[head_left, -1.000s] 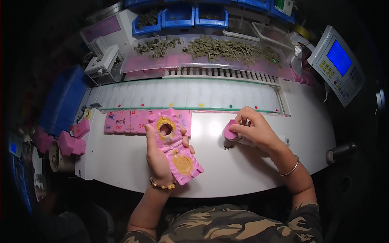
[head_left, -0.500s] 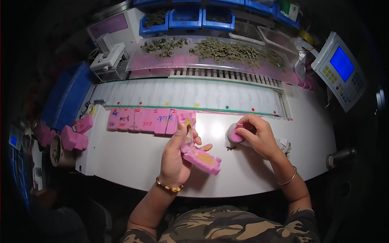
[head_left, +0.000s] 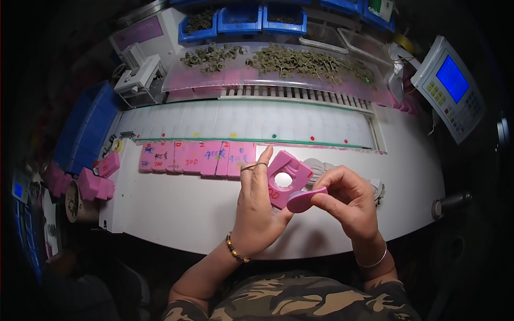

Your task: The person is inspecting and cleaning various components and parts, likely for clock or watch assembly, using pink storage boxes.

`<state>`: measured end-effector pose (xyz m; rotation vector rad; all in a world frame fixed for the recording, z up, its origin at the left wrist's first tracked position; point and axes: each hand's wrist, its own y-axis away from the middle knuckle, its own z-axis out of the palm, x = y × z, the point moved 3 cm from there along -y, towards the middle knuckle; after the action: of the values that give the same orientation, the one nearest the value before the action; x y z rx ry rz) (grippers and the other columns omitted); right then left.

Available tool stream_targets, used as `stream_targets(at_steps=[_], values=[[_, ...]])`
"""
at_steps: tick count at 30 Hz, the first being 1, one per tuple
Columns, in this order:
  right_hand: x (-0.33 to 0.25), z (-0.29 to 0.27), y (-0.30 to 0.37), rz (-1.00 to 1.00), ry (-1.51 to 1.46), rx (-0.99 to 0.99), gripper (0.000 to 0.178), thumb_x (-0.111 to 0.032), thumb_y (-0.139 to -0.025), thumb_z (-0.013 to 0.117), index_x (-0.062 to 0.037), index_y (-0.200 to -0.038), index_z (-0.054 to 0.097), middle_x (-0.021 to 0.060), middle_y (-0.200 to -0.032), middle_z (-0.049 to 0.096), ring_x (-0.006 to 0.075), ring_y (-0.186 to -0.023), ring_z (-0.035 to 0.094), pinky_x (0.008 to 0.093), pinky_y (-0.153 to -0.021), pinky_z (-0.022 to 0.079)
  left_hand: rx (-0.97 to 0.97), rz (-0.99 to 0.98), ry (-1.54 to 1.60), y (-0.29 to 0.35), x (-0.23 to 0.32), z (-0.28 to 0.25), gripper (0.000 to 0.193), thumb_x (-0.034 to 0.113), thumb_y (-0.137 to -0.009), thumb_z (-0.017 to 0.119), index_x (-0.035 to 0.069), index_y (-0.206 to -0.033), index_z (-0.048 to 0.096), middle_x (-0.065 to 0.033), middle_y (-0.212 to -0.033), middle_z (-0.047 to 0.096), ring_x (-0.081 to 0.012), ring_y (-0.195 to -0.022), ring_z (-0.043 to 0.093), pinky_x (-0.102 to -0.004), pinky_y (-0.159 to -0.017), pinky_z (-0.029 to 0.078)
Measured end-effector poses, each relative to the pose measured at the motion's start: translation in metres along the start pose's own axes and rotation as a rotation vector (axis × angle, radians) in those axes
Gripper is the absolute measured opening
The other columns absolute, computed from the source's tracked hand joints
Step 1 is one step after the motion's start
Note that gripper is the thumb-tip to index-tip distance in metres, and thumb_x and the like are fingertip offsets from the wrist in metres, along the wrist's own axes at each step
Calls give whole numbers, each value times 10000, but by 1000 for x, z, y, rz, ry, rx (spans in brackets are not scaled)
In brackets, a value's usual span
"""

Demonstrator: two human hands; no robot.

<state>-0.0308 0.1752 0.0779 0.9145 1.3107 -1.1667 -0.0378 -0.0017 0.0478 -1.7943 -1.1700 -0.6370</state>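
Note:
My left hand (head_left: 261,214) holds a pink block (head_left: 293,170), which looks like a rubber mould, tilted between its outstretched fingers and thumb. A round opening goes through the block, and the white tabletop shows through it. Grooves run beside the opening. My right hand (head_left: 350,199) pinches a flat, rounded pink piece (head_left: 308,201) by its narrow end. That piece overlaps the lower right corner of the block in the view; whether they touch, I cannot tell. A white ribbed object (head_left: 320,170) lies behind my right hand, partly hidden.
A row of marked pink blocks (head_left: 191,157) lines the front of a white conveyor (head_left: 246,119). Beyond it a clear tray (head_left: 235,79) bears many small greenish pieces. Blue bins (head_left: 239,24) stand behind. At right is a control panel (head_left: 453,85) with a blue screen; more pink blocks (head_left: 95,184) sit left.
My left hand has turned over; the mould, earlier spread as two parts, now shows as one block. My right hand brought the pink piece left to it. The conveyor's coloured dots shifted left.

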Motion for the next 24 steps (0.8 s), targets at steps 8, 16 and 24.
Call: stream_targets(at_steps=[8, 16, 24], values=[[-8, 6, -6, -267, 648, 93, 139, -21, -835, 744, -31, -951, 667, 64, -901, 643, 160, -749, 580, 247, -701, 488, 62, 170, -99, 8, 7, 15, 845, 74, -722, 843, -65, -1442, 424, -202, -1179, 521, -320, -1041, 547, -393, -860, 496], [19, -1, -14, 22, 159, -37, 241, -32, -882, 738, -19, -1031, 549, 14, -933, 556, 103, -884, 579, 260, -767, 520, 141, 206, -126, 19, 2, 18, 820, 45, -713, 804, -63, -1441, 442, -188, -1137, 547, -318, -991, 556, -405, -847, 476], [32, -5, -13, 11, 87, 13, 312, 2, -863, 751, -50, -984, 468, 11, -939, 517, 69, -874, 534, 245, -780, 501, -64, -76, 318, 6, -5, 6, 343, 100, -947, 652, -48, -1250, 585, -173, -1055, 586, -265, -956, 608, -350, -859, 491]])
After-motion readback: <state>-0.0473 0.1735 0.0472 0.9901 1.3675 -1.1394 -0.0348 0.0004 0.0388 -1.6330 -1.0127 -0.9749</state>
